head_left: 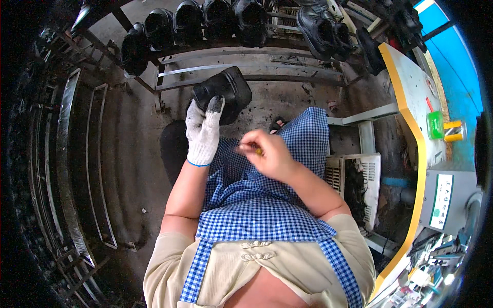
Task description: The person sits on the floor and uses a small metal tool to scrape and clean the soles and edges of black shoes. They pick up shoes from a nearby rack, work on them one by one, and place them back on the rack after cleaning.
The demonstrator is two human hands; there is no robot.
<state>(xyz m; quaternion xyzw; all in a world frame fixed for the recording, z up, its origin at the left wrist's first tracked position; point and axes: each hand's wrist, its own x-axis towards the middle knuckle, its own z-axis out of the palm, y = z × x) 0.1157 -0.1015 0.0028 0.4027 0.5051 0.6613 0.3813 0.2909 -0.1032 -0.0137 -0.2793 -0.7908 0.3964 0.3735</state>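
The left hand, in a white knit glove, grips a black shoe from below, held out over the floor before the knees. The bare right hand pinches a small yellowish tool above the checked apron. A shoe rack stands just beyond; the desk edges the right.

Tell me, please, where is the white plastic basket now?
In the head view, the white plastic basket sits on the person's right, just beyond the right forearm, below the yellow-edged worktable.
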